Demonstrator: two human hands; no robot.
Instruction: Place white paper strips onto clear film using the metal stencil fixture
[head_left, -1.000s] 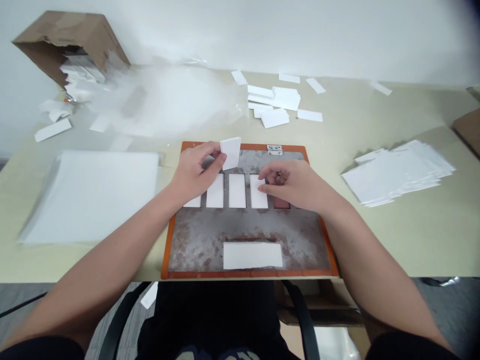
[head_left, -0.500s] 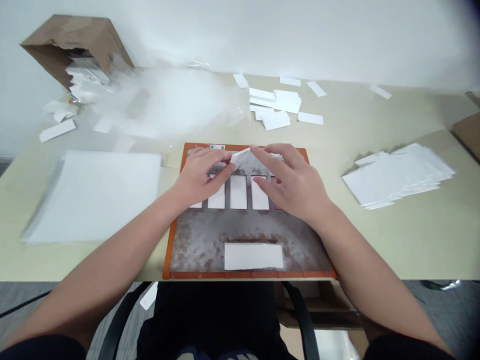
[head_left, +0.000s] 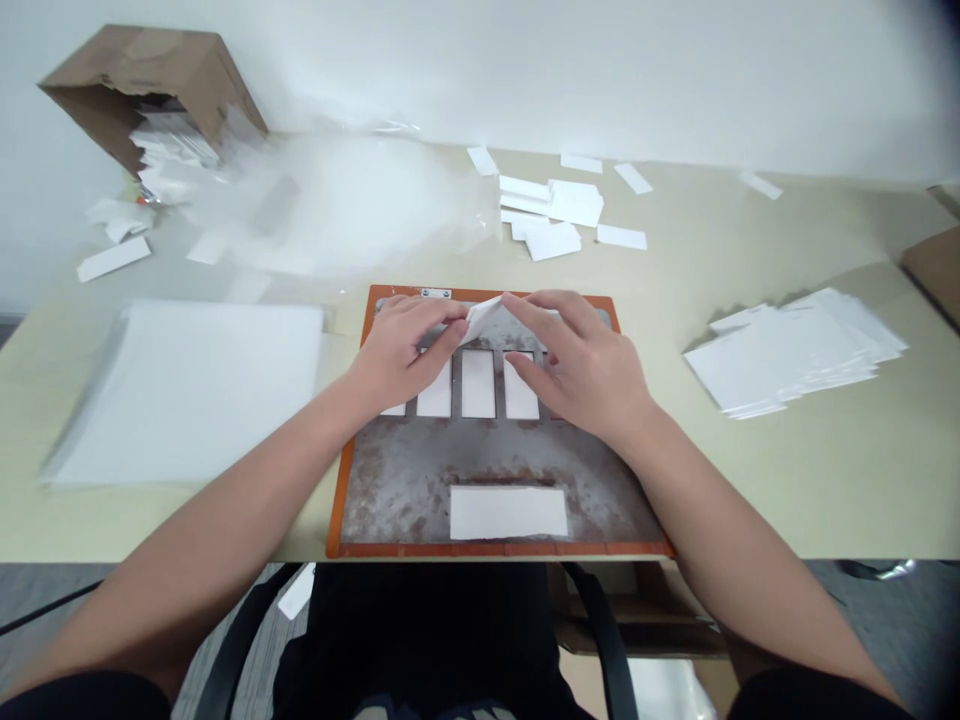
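Note:
My left hand pinches a small white card stack between thumb and fingers, tilted above the metal plate. At the stack's upper right end rests the index fingertip of my right hand; its thumb is apart, so the fingers stay spread. Beneath the hands, the orange-edged plate has a row of rectangular slots, several showing white cards such as the middle card. The slots at both ends are partly hidden by my hands. A longer white strip lies across the plate's near part.
A pile of white cards lies at right, and a stack of translucent sheets at left. Loose white cards lie at the back. An open cardboard box stands back left, beside clear plastic film.
Almost nothing differs. The white card stack and my fingers have shifted very slightly; my left hand keeps its pinch.

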